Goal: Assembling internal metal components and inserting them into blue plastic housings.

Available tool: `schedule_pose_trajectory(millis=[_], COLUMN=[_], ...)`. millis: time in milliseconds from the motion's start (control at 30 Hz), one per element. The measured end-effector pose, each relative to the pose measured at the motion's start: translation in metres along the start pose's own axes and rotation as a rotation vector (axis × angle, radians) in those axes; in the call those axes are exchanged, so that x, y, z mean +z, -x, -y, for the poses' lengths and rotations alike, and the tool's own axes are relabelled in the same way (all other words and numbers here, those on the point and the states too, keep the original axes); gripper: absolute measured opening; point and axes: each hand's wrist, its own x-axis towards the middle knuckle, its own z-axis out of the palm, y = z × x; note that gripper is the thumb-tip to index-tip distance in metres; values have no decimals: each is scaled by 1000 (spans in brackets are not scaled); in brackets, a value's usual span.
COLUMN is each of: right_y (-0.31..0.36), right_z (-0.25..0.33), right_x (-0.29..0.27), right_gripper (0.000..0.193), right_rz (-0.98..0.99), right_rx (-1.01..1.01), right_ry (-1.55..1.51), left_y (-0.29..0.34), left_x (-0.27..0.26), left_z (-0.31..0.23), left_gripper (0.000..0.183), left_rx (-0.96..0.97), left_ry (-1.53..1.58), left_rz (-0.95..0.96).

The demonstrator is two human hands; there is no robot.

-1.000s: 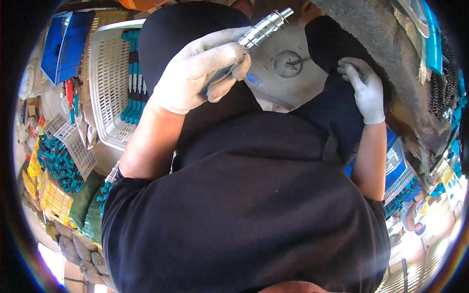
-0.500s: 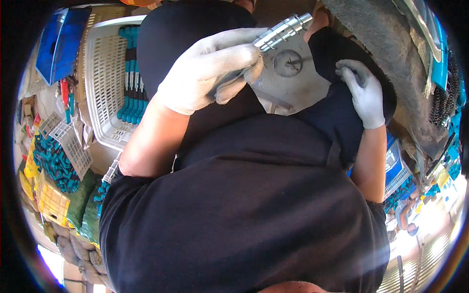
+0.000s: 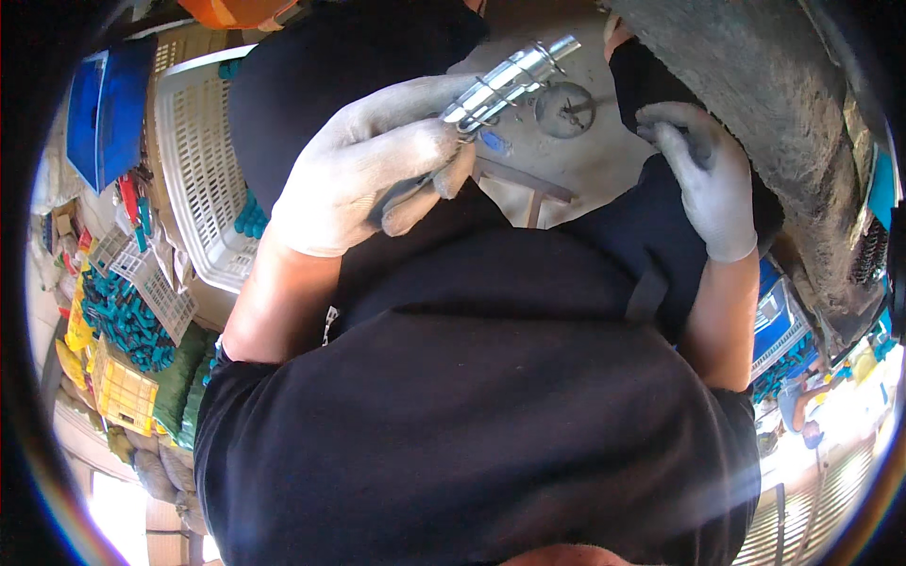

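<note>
My left hand (image 3: 377,160), in a whitish work glove with grey finger pads, is closed around the lower end of a shiny metal rod (image 3: 514,80). A thin wire coil spring (image 3: 491,99) winds around the rod, which tilts up and to the right. My right hand (image 3: 703,174), gloved the same way, hovers by my right thigh with its fingers curled in. Whether anything sits between those fingers is hidden. The two hands are well apart.
Left of my leg stands a white perforated crate (image 3: 203,179) with teal parts; a blue bin (image 3: 109,118) lies beyond. Many teal pieces (image 3: 132,316) are heaped at far left. Ahead is a metal surface with a round fitting (image 3: 566,110). Rough grey material (image 3: 755,104) lines the right.
My left hand has shifted left and slightly down, carrying the rod and spring. My right hand has moved a little to the right. The view has turned slightly.
</note>
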Motion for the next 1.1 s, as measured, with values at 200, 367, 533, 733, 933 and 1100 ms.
schedule_pose_trajectory(millis=[200, 367, 533, 733, 933, 1100], right_y=[-3, -2, 2, 33, 76, 59], right_z=[-24, -26, -28, -4, 20, 15], right_x=[-11, -20, -18, -21, 13, 59], right_gripper=[20, 22, 23, 23, 34, 40], right_rz=[-68, -51, -106, -140, 82, 277], right_rx=[-139, -168, -173, -171, -97, 110], right_ry=[466, 372, 222, 51, -515, -1187], left_y=[0, 3, 5, 28, 42, 26], left_x=[-1, -3, 3, 17, 62, 57], left_z=[5, 8, 8, 7, 11, 20], left_gripper=[59, 52, 50, 55, 50, 44], left_rx=[12, 56, 136, 74, -210, -279], left_ry=[-21, 64, -21, -147, -242, -260], left_rz=[-67, 8, 5, -69, 57, 78])
